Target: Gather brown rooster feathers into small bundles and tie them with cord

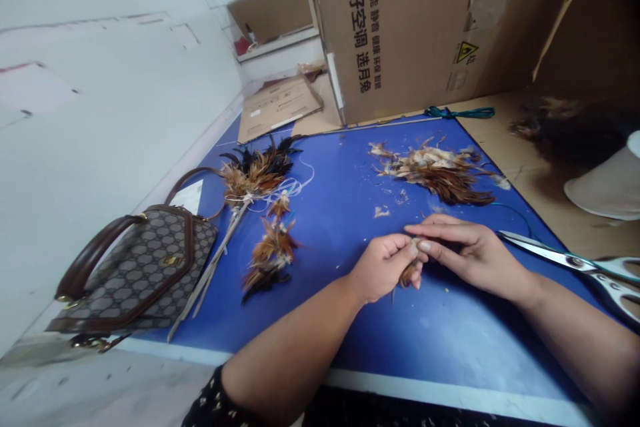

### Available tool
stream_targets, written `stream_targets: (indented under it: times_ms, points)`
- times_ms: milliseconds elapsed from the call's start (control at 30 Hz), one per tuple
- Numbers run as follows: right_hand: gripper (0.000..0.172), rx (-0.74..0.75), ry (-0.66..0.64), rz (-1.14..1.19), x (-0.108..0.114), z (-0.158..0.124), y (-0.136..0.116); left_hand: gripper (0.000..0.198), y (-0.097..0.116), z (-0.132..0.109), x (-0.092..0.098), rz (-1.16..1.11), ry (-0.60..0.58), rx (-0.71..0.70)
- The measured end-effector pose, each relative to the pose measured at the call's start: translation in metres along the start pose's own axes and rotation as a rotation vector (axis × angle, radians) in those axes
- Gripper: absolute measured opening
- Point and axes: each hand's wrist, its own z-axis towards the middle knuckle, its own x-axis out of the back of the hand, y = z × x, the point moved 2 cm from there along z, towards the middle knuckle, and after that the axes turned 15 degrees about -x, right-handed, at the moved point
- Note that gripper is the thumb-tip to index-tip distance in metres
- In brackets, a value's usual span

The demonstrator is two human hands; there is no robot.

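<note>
Over the blue tabletop (330, 227) my two hands meet. My left hand (387, 263) is closed on a small brown feather bunch (409, 273), whose tips hang below its fingers. My right hand (460, 250) pinches at the top of the same bunch, thumb and forefinger touching the left fingertips. Exactly what the right fingertips grip is hidden. Beyond the hands lies a pile of brown and cream feathers (435, 170). Left of them are small tied feather bunches (273, 247) and a larger brown and black feather bundle (257, 173) with white string (287, 195).
Open scissors (575, 260) lie right of my right hand. A patterned handbag (145, 267) stands at the left beside thin sticks (215, 267). A large cardboard box (410, 33) rises behind, with green cord (463, 112) at its base. A white cup-shaped container (607, 180) is at far right.
</note>
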Motion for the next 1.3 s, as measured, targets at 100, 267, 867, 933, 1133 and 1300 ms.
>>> stream_targets:
  times_ms: [100, 267, 867, 933, 1133, 1300]
  points:
    - [0.022, -0.088, -0.123, 0.134, 0.001, 0.000, 0.002, 0.044, 0.000, -0.002, -0.002, -0.074, -0.040, 0.035]
    - [0.026, -0.118, -0.041, 0.100, -0.002, 0.002, 0.006, 0.038, -0.001, 0.000, -0.003, -0.075, -0.030, -0.005]
    - [0.022, -0.059, 0.463, -0.551, 0.043, 0.003, 0.013, 0.038, 0.009, -0.003, 0.004, 0.593, 0.176, -0.273]
    - [0.027, -0.187, 0.610, -0.840, 0.075, -0.001, 0.027, 0.040, 0.008, -0.001, 0.005, 0.522, 0.226, -0.272]
    - [0.017, -0.416, 0.503, -1.119, 0.121, -0.007, 0.075, 0.043, 0.010, 0.003, 0.003, 0.331, 0.333, -0.298]
    - [0.020, -0.351, 0.480, -1.049, 0.107, -0.004, 0.068, 0.041, 0.009, 0.002, 0.004, 0.300, 0.378, -0.357]
